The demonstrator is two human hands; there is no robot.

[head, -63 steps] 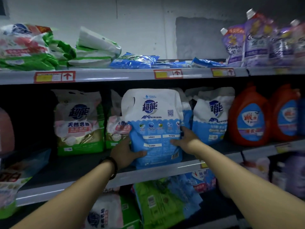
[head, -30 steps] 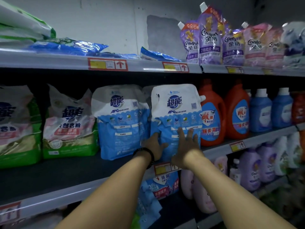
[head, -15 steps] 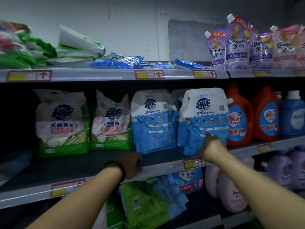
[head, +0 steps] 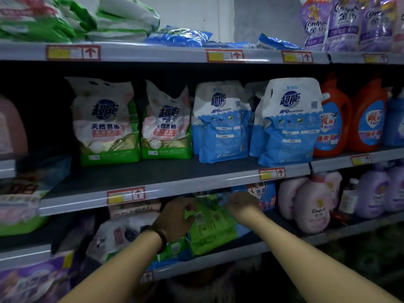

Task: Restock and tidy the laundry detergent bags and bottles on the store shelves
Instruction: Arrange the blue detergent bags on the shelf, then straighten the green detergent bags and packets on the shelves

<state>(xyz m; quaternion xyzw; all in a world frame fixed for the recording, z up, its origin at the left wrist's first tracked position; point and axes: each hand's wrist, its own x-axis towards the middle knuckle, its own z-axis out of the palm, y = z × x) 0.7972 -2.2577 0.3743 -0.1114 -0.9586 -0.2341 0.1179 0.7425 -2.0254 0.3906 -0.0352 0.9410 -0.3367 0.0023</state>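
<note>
Down on the lower shelf (head: 218, 256), both hands, left (head: 175, 217) and right (head: 242, 204), grip the green bag's (head: 209, 228) top corners.

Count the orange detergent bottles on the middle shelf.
2. One orange bottle stands just right of the blue-and-white bags, the second to its right. More may be hidden behind them or beyond the frame's right edge.
</note>
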